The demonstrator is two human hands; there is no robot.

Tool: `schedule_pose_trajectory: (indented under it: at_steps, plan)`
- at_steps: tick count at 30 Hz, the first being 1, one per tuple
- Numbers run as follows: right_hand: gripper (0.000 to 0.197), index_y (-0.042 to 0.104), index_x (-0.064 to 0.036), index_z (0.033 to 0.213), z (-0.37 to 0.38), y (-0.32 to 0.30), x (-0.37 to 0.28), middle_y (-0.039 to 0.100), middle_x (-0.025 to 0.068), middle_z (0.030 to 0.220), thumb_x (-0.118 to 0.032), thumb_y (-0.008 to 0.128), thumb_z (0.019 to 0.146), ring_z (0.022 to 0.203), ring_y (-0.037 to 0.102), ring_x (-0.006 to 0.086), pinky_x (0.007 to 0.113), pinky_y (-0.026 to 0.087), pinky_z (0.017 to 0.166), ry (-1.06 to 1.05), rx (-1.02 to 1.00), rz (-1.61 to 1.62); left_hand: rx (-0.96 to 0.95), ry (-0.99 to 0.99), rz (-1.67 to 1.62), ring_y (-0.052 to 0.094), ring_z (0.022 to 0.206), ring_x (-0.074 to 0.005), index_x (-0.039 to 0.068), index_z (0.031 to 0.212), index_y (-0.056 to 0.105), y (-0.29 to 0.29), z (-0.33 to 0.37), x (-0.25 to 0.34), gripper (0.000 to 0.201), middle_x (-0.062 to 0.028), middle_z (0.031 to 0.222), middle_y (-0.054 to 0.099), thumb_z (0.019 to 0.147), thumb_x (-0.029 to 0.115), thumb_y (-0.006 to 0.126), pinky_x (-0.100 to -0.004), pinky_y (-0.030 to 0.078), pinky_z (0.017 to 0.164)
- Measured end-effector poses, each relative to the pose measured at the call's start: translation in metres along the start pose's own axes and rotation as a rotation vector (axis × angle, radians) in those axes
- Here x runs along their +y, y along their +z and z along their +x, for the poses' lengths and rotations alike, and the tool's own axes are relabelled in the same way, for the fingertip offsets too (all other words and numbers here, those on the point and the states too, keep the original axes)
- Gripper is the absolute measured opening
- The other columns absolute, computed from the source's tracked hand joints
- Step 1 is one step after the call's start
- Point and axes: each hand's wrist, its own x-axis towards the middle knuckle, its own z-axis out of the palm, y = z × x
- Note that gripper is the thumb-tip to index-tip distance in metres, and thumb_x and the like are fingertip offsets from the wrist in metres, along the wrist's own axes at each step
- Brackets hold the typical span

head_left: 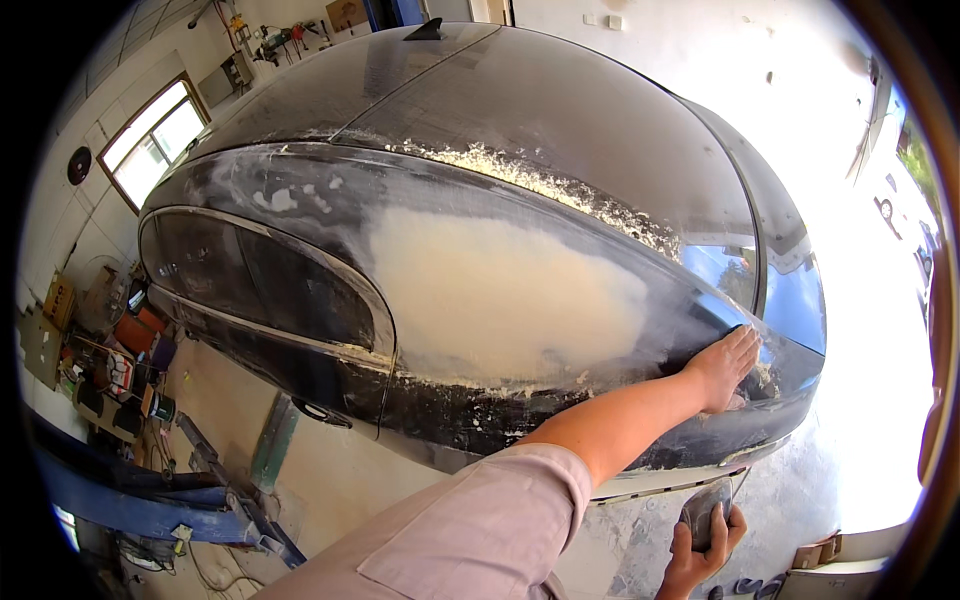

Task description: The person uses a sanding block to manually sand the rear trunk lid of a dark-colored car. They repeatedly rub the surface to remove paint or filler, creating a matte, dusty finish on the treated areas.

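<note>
My left hand [722, 370] lies flat with fingers stretched on the rear side panel of a dark, dusty car [460, 80], close to the tail end. Left of it, a wide patch of smooth cream body filler [500, 290] covers the panel above the rear wheel area. My right hand [705, 550] is low at the right, away from the car, its fingers wrapped round a dark grey sanding block [708, 508]. The underside of the block is hidden.
Crumbly filler dust [540, 180] lies along the rear window's edge. A blue lift arm [150, 495] stands at lower left, with stacked boxes and tools [120, 360] behind. Cardboard boxes [835, 555] sit at lower right. Bright daylight enters at the right.
</note>
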Motion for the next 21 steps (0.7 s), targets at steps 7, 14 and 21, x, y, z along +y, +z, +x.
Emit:
schedule_pose_trajectory:
  at_steps: [7,14,21]
  plan:
    - [0.063,0.075,0.0010,0.138,-0.016,-0.034,0.019,0.058,0.0217,0.148,-0.016,0.088,0.078,0.137,0.056,0.0414,0.056,0.041,0.119,0.111,0.042,-0.023,0.006,0.212,0.005,0.018,0.173,-0.0318,-0.005,0.173,0.033,-0.020,-0.096,-0.041,0.116,-0.0186,0.184,0.030,0.101,0.085,0.044,-0.0523,0.003,0.142]
    - [0.063,0.077,0.0006,0.138,-0.013,0.001,0.001,0.060,0.0172,0.145,-0.017,0.093,0.080,0.133,0.058,0.0334,0.048,0.044,0.117,0.133,0.062,0.131,0.002,0.309,-0.016,0.018,0.174,-0.0239,0.001,0.175,0.032,-0.056,-0.288,-0.132,0.120,-0.0101,0.186,0.028,0.090,0.080,0.062,-0.0489,0.007,0.144]
    - [0.063,0.077,-0.0023,0.137,0.004,0.042,-0.039,0.059,0.0192,0.145,-0.011,0.093,0.077,0.133,0.059,0.0348,0.047,0.046,0.116,-0.013,-0.049,0.173,-0.094,0.196,0.003,0.026,0.172,-0.0200,0.007,0.175,0.038,-0.076,-0.430,-0.160,0.109,-0.0031,0.184,0.035,0.094,0.077,0.059,-0.0454,0.013,0.143]
